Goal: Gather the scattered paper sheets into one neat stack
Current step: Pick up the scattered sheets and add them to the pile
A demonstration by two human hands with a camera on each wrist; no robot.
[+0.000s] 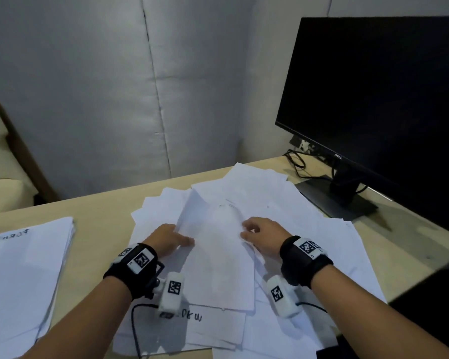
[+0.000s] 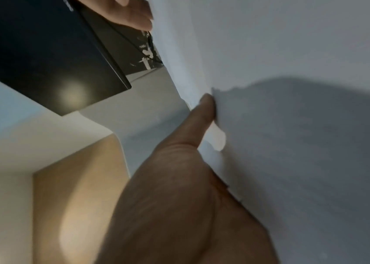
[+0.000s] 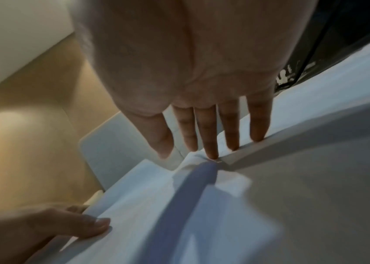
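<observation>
Loose white sheets (image 1: 309,237) lie fanned over the middle of the desk. On top of them is a sheet bundle (image 1: 218,250), slightly raised between my hands. My left hand (image 1: 183,238) pinches its left edge, thumb (image 2: 205,110) on top and fingers hidden beneath. My right hand (image 1: 246,229) is at the bundle's right edge. In the right wrist view its fingers (image 3: 211,142) are straight, with the tips against a raised paper edge (image 3: 242,153) and the thumb clear of the paper. A gathered stack (image 1: 24,275) sits at the desk's left.
A black monitor (image 1: 379,94) stands at the right on a flat base (image 1: 335,200), with cables (image 1: 296,164) behind it. The wall rises just past the desk's far edge (image 1: 140,187). Bare desk (image 1: 101,229) separates the stack from the spread sheets.
</observation>
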